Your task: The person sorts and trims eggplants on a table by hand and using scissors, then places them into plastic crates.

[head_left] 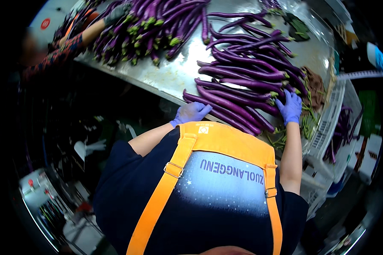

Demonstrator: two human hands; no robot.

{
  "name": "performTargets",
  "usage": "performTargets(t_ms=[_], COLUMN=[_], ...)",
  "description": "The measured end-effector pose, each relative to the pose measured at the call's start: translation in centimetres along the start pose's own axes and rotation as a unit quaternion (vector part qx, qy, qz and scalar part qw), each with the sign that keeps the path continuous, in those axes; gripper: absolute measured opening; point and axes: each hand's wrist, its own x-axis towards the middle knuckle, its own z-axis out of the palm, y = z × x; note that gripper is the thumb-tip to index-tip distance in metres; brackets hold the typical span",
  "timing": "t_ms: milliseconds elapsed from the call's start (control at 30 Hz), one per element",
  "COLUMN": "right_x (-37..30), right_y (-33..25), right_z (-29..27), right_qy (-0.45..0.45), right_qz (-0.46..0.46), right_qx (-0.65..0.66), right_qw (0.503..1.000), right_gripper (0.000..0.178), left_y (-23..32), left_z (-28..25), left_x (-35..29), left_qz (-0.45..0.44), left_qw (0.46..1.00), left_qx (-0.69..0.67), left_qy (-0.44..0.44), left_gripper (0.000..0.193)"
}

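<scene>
Several eggplants (pixel 228 106) slant down-right mid-frame between your curled left hand (pixel 191 113) and stem-side, part-spread right hand (pixel 291 108); grips unclear

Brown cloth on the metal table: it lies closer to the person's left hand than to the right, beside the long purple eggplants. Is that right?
Not quite. The head view shows the brown cloth closer to the right hand than to the left hand; it does lie beside the long purple eggplants on the metal table.
</scene>
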Motion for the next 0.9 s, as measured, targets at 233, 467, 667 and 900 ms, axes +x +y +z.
performTargets(t_ms=[233, 467, 667, 900], right_x=[1.7, 8.4, 14.8, 8.6], right_y=[-4.0, -16.8, -21.1, -13.3], right_z=[-8.6, -7.4, -3.0, -4.3], right_qy=[-0.245, 0.054, 0.025, 0.077], right_qz=[-0.01, -0.316, -0.236, -0.231], right_qx=[-0.11, 0.152, 0.05, 0.143], right_qw=[0.963, 0.935, 0.97, 0.959], right_gripper=[0.056, 0.033, 0.079, 0.102], left_y=[0.3, 2.3, 1.2, 2.1], left_z=[0.9, 1.4, -3.6, -1.1], left_x=[0.8, 2.8, 1.7, 0.4], left_qz=[-0.152, -0.103, -0.152, -0.202], left_qw=[0.918, 0.934, 0.901, 0.728], left_qx=[-0.364, -0.342, -0.37, -0.612], left_qy=[-0.032, -0.002, -0.169, -0.233], left_gripper=[0.047, 0.044, 0.041, 0.037])
